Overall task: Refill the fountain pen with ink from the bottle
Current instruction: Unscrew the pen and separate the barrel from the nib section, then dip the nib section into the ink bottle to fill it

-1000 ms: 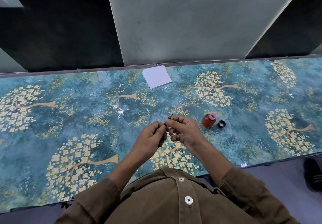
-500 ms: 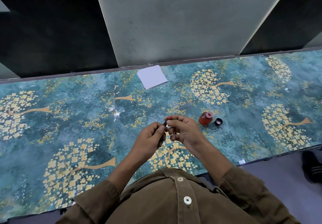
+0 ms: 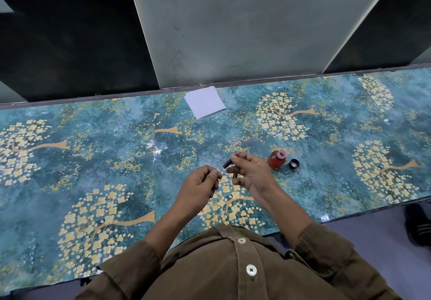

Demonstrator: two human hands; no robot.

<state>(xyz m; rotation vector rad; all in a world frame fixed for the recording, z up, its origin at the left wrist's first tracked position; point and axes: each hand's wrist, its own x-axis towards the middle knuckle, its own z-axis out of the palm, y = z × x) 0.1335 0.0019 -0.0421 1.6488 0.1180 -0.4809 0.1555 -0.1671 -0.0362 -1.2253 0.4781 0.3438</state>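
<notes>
My right hand (image 3: 253, 174) holds a dark fountain pen (image 3: 227, 164) above the table, its red end poking out past the fingertips. My left hand (image 3: 200, 186) hovers just left of the pen, fingers curled and thumb against the fingertips. A small gap separates it from the pen, and I cannot see whether it pinches a small part. A red ink bottle (image 3: 276, 160) stands open on the table right of my right hand. Its black cap (image 3: 293, 164) lies beside it, inside facing up.
A stack of white paper squares (image 3: 205, 104) lies at the back of the teal, flower-patterned table (image 3: 93, 159). Grey and dark wall panels rise behind the table. A dark shoe (image 3: 419, 225) rests on the floor at the right.
Both hands met at the pen before; now my left hand has drawn slightly back to the left, leaving the pen in my right hand. The view shifted a little.
</notes>
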